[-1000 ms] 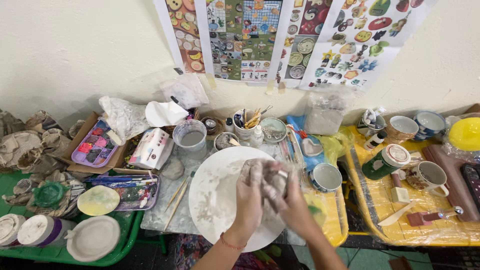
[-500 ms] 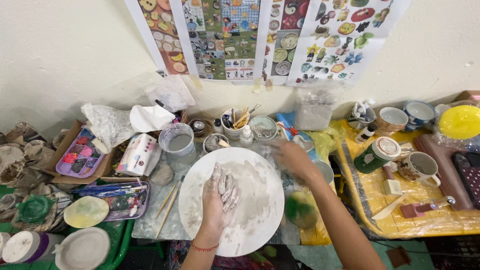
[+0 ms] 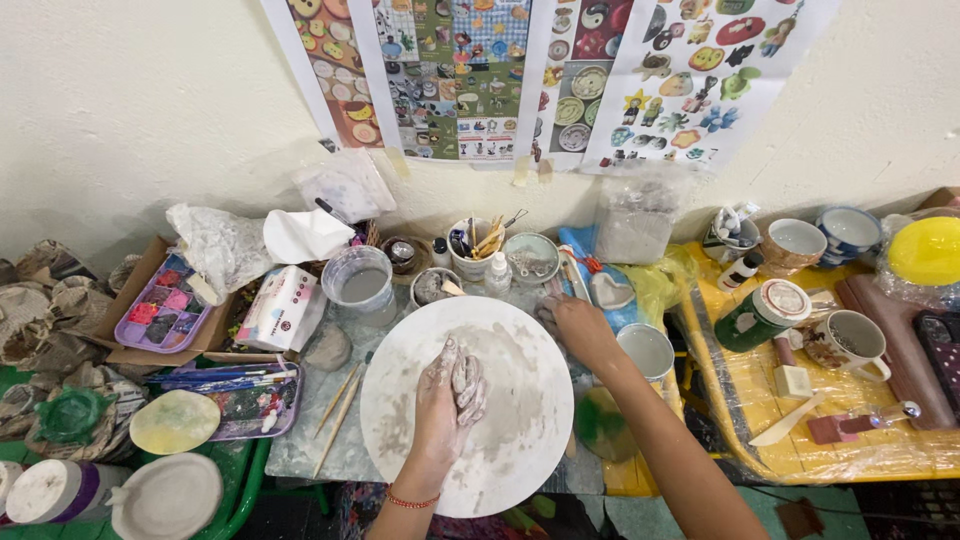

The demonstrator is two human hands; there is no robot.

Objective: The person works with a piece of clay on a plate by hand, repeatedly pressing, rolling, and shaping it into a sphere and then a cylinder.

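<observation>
Centrally, left hand (image 3: 447, 398) fingers closed around clay lump (image 3: 470, 383) on round board (image 3: 400, 400); right hand (image 3: 578, 328) open.

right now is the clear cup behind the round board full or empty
Partly full: the clear cup stands upright with grey cloudy water inside, below its rim.

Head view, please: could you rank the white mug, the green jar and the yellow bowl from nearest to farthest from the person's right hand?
From the right hand, at the round white board's right edge:
1. White mug, just right of the hand, almost touching the wrist.
2. Green jar, farther right on the yellow tray.
3. Yellow bowl, far right, by the wall.
</observation>
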